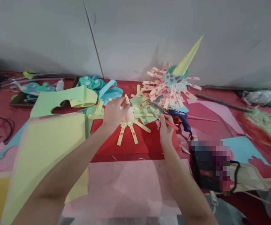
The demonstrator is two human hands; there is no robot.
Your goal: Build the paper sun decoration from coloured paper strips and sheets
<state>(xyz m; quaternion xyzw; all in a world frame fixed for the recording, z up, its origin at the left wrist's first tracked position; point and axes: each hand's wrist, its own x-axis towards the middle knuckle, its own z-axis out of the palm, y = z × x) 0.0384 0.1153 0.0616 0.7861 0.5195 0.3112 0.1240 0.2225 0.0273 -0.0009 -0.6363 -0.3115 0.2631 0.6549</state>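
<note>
My left hand [115, 112] is closed on the peach paper middle [128, 114] of a paper craft. Yellow paper strips [133, 132] with red letters and stars fan out from its base over a red sheet [121, 147]. On the right, my right hand [166, 126] is closed around a slim red-orange thing [171, 122] that looks like a marker or pen. Just beyond that hand lies a blue glue gun [183, 118]. Scissor-like metal blades [155, 106] show between the two hands, with their handles partly hidden.
A finished-looking paper craft with a yellow spike [188, 59] stands at the back by the wall. Yellow sheets [51, 153] cover the left side. A blurred dark object [208, 168], blue paper [241, 148] and a stick [222, 101] lie to the right.
</note>
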